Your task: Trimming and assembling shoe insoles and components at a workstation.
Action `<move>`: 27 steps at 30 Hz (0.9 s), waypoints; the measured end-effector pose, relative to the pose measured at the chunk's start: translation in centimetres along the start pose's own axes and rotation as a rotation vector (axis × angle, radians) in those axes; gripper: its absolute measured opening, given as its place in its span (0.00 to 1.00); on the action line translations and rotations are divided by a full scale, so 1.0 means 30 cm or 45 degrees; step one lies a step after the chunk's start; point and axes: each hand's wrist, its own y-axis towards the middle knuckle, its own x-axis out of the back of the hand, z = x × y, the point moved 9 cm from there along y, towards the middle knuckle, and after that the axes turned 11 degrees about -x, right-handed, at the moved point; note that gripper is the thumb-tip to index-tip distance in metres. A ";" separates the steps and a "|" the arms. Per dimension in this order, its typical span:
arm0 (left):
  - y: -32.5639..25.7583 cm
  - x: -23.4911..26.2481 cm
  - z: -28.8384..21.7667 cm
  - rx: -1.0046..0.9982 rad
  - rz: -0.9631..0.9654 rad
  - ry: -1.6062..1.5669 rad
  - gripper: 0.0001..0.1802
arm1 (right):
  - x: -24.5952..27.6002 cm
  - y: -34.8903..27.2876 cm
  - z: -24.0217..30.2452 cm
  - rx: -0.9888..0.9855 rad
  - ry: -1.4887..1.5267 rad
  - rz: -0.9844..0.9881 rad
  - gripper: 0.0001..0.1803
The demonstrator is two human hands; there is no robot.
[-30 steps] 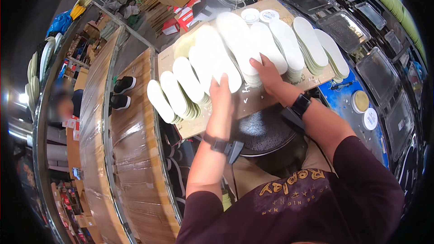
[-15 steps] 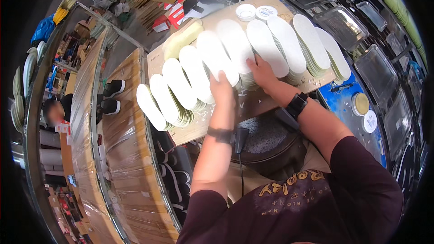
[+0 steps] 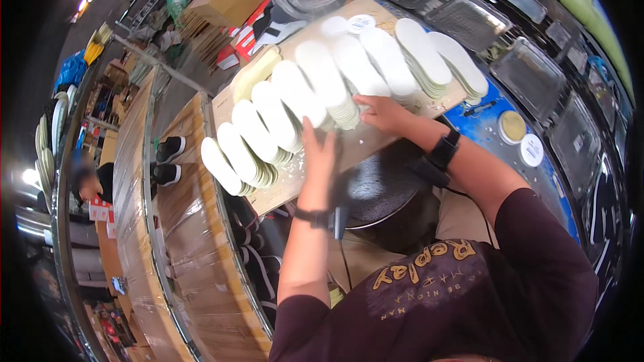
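White oval shoe insoles stand in several leaning stacks, side by side across a wooden board [image 3: 285, 188]. My left hand [image 3: 318, 151] is at the near end of a middle insole stack [image 3: 295, 90], thumb and fingers apart, its fingertips at the stack's edge. Close to the near ends of the adjoining insole stack [image 3: 327, 77] and another insole stack [image 3: 360, 67] is my right hand [image 3: 388, 115]. Its index finger and thumb point left with a gap between them, and nothing shows in its grasp. Whether its fingertips touch the insoles, I cannot tell.
A pale yellow pad [image 3: 257, 75] lies at the board's far left. At the far edge is a round white lid [image 3: 362, 23]. On the blue surface at right are a black pen [image 3: 479, 108], a yellowish tin [image 3: 512, 126] and a white disc [image 3: 531, 149]. Wrapped cartons [image 3: 191, 221] stand left.
My view has shifted, so the far stacks appear further left. Both hands have drawn back toward me, from on and between the middle stacks to their near ends.
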 end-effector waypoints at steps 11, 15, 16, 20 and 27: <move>-0.779 -0.236 -0.053 -0.253 0.744 0.382 0.18 | 0.832 -1.019 -0.481 -0.625 -0.641 -0.588 0.13; -0.844 -0.228 -0.059 -0.248 0.580 0.501 0.28 | 1.152 -1.506 -0.759 -1.010 -0.925 -0.905 0.22; -0.852 -0.251 -0.071 -0.270 0.608 0.482 0.28 | 1.221 -1.628 -0.797 -1.123 -0.987 -0.941 0.27; -0.848 -0.257 -0.057 -0.173 0.609 0.574 0.27 | 1.414 -2.105 -0.809 -1.652 -1.114 -1.239 0.37; -0.849 -0.258 -0.081 -0.177 0.659 0.640 0.28 | 1.579 -2.633 -1.008 -2.072 -0.991 -0.884 0.29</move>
